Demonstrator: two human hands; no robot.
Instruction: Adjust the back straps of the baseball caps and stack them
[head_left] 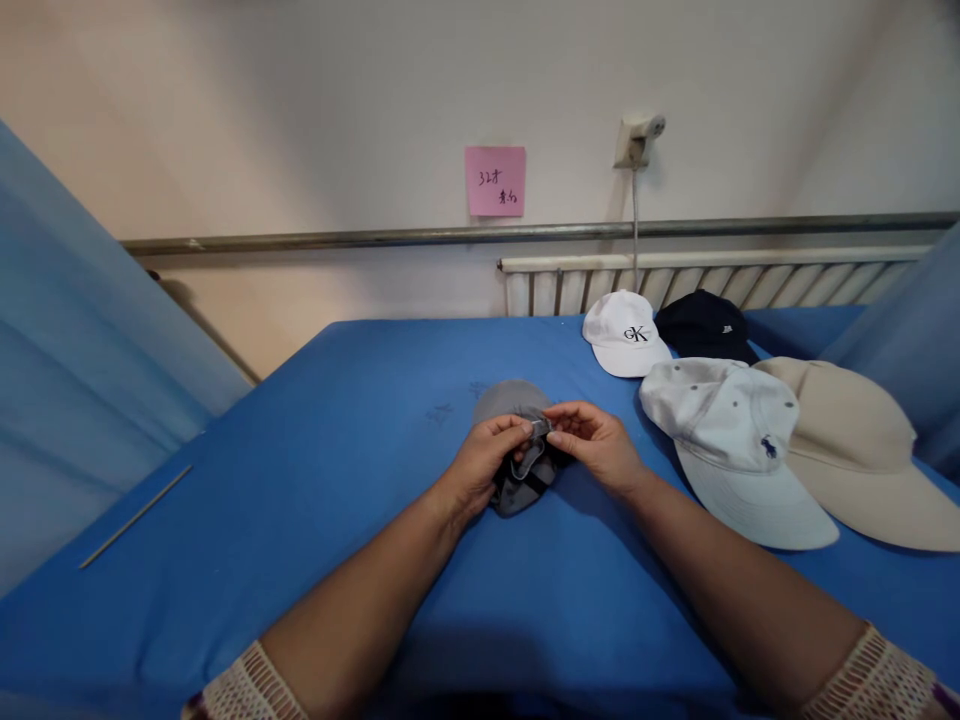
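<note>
Two bare hands work together at the middle of the head view, and from where I stand both are busy with a grey cap (517, 496) that lies on a blue sheet (337, 420), its brim pointing toward the wall. The left hand (480, 458) has its thumb and fingers closed on the left side of the cap's back strap (534, 456), the other fingers curled under. The right hand (596, 445) is partly open, pinching the strap's other end between thumb and forefinger, the remaining fingers loosely bent. Pale openwork cuffs (244, 690) ring the forearms at the lower left and lower right. Four more caps sit right of centre: a white cap (609, 325) with dark letters, a black cap (701, 322) just beside it, and, nearer to me, a pale cap (724, 410) with a small dark emblem, overlapping a beige cap (840, 415). Over at the lower left, a thin stick (136, 517) lies slantwise, well apart from the hands. Up on the wall I see a pink note (495, 182) with handwriting at upper centre, a socket (626, 142) to its right with a plug in it, a metal rail (375, 239) below, and a radiator (697, 262). A blue curtain (60, 380) hangs at the left edge.
</note>
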